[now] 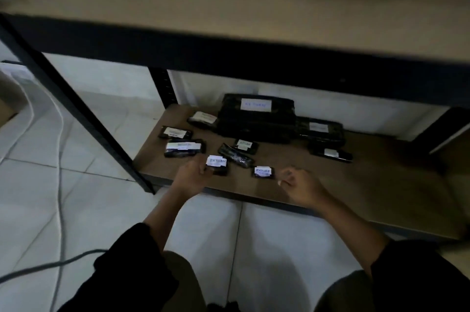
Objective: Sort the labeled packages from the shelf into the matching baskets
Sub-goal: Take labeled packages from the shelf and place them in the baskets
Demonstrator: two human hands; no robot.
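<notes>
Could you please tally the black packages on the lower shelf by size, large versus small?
Large packages: 2
Small packages: 8
Total: 10

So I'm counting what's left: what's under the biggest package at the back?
The biggest package seems to sit on other dark wrapped packages; one labeled package sticks out at its right. Anything fully beneath is hidden.

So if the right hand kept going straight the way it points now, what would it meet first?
Probably the small labeled package just ahead and left of the right hand on the lower shelf; depth is hard to judge, so it could pass beside it.
</notes>
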